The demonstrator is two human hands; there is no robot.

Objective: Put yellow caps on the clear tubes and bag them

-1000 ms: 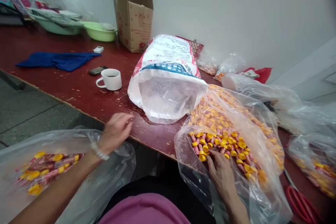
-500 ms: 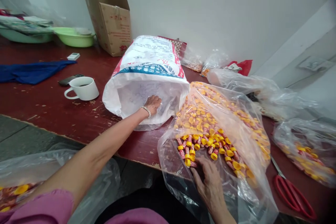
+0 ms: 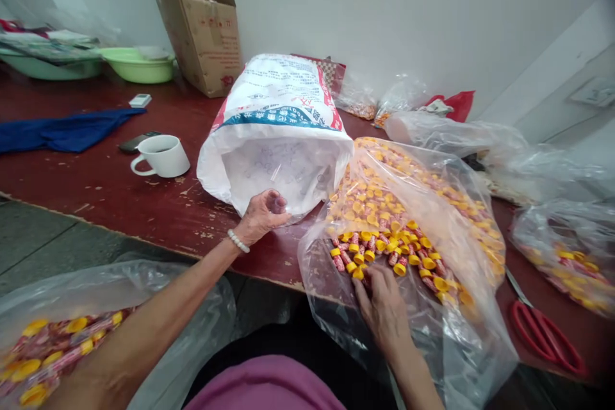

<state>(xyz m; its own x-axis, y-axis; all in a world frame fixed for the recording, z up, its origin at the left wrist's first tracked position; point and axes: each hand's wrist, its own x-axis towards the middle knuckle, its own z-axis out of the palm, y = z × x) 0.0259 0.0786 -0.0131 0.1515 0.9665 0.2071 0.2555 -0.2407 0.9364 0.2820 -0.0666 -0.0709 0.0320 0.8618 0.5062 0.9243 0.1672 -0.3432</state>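
My left hand (image 3: pixel 259 218), with a beaded bracelet at the wrist, is closed around a small clear plastic tube (image 3: pixel 276 203). It is just in front of the mouth of a white printed sack (image 3: pixel 283 122), whose inside shows a clear liner. My right hand (image 3: pixel 384 307) reaches into an open clear plastic bag (image 3: pixel 331 314) full of small red-patterned tubes with yellow caps (image 3: pixel 369 246). Its thumb and fingers are pinched at a yellow-capped tube (image 3: pixel 359 273) on the near edge of the pile, partly hidden by the fingers.
A white mug (image 3: pixel 166 155) with dark liquid, a phone (image 3: pixel 138 142) and a blue cloth (image 3: pixel 72 130) lie left. Red-handled scissors (image 3: pixel 542 336) lie right, by another bag of capped tubes (image 3: pixel 571 262). A carton (image 3: pixel 211 45) stands behind. A bag of capped tubes (image 3: pixel 182 288) sits below left.
My left hand has come out of the white sack toward me and now has a clear tube in it. My right hand stays at the near edge of the capped tubes.
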